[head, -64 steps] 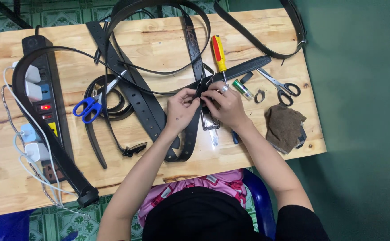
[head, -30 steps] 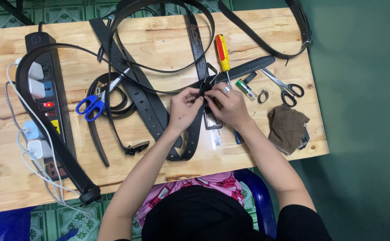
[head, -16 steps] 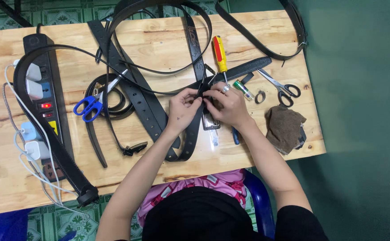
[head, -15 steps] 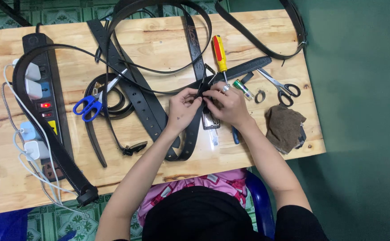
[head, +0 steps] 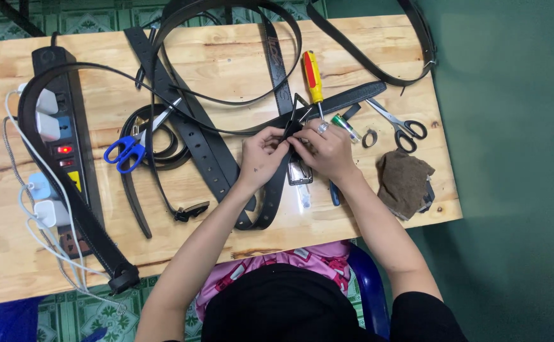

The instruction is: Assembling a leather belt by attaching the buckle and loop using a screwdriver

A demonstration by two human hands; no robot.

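Pinching a black belt (head: 287, 130) between left hand (head: 261, 155) and right hand (head: 324, 149).

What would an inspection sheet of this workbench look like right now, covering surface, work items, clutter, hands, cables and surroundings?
Surface: wooden table, pale planks, crowded.
Job's things: black belt held at its end over a metal buckle.
Clutter: blue-handled scissors, black-handled scissors, red and yellow screwdriver, brown cloth, several loose belts.
Hands: left hand and right hand both pinch the belt end, fingertips close together.
Cables: power strip with white plugs; white cords trail off the table's edge.
Surroundings: green floor, blue chair.
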